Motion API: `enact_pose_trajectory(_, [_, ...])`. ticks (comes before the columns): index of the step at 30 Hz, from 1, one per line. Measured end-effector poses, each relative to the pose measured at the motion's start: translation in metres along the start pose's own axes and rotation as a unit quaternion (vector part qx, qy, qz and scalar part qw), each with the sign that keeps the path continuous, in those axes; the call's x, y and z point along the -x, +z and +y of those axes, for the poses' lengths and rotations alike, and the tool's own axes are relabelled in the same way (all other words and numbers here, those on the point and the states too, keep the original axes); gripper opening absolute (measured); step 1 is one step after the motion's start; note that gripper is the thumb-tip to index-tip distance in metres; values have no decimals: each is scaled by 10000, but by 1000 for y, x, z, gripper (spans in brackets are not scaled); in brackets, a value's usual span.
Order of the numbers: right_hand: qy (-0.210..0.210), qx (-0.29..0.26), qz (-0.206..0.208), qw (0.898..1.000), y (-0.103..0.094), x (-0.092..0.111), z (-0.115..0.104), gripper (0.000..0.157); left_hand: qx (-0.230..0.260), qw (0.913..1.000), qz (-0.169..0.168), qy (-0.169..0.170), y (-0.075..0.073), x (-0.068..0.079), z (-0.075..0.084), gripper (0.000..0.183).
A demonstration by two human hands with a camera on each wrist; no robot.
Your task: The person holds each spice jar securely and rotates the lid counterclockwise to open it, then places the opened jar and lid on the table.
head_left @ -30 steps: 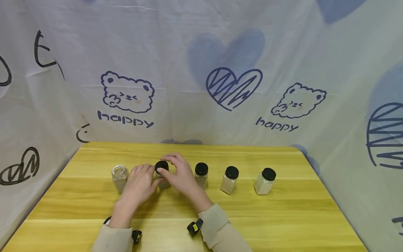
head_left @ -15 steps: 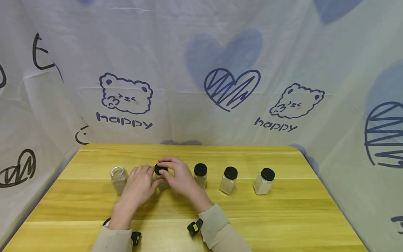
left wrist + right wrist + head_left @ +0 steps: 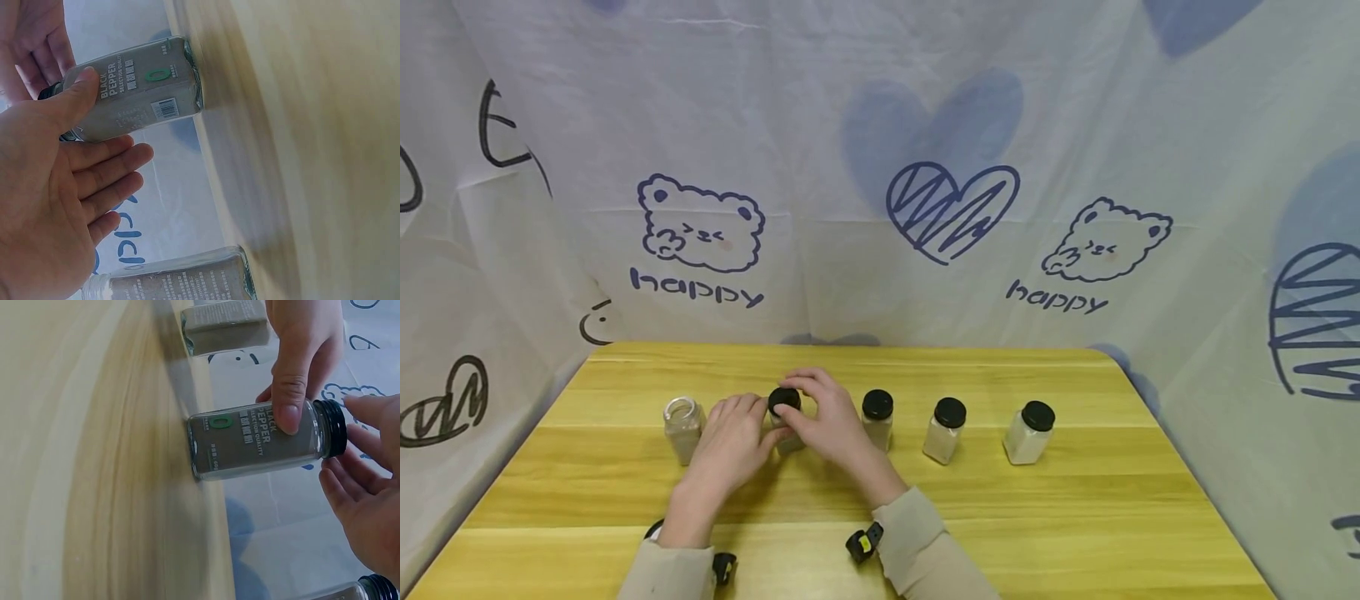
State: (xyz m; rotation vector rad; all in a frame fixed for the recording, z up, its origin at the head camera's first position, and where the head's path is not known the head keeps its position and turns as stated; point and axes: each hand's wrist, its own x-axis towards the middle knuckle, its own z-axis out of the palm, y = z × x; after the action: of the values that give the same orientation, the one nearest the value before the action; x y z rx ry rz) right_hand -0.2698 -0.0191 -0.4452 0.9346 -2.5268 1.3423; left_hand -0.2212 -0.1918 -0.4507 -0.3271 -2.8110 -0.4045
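A square glass jar of black pepper [image 3: 140,90], its label facing the wrist cameras, stands upright on the table. My left hand [image 3: 730,437] holds its body, with the thumb [image 3: 289,415] pressed along the label side. Around the black lid [image 3: 784,402] at its top, my right hand [image 3: 831,421] has its thumb and fingers curled. In the right wrist view the lid [image 3: 334,428] sits on the jar's neck. Just left of my left hand is a similar jar without a lid [image 3: 683,429], filled with greyish powder and partly hidden by that hand.
Three black-lidded jars stand in a row to the right: one close beside my right wrist [image 3: 877,421], a middle jar [image 3: 944,432] and a paler-filled jar [image 3: 1030,433]. Behind the wooden table [image 3: 1075,517] hangs a printed cloth [image 3: 835,275].
My right fingers have shifted around the lid, closing in and then spreading again. The left hand and the jars have stayed in place.
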Motion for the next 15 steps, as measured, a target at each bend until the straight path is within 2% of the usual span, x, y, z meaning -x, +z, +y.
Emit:
enact_pose_trajectory(8, [92, 416, -72, 9991, 1, 0, 1, 33, 31, 10000, 0, -9, -1, 1, 1, 53])
enact_pose_trajectory(15, [-33, 373, -396, 9985, -5, 0, 0, 30, 25, 10000, 36, 24, 1, 0, 0, 56])
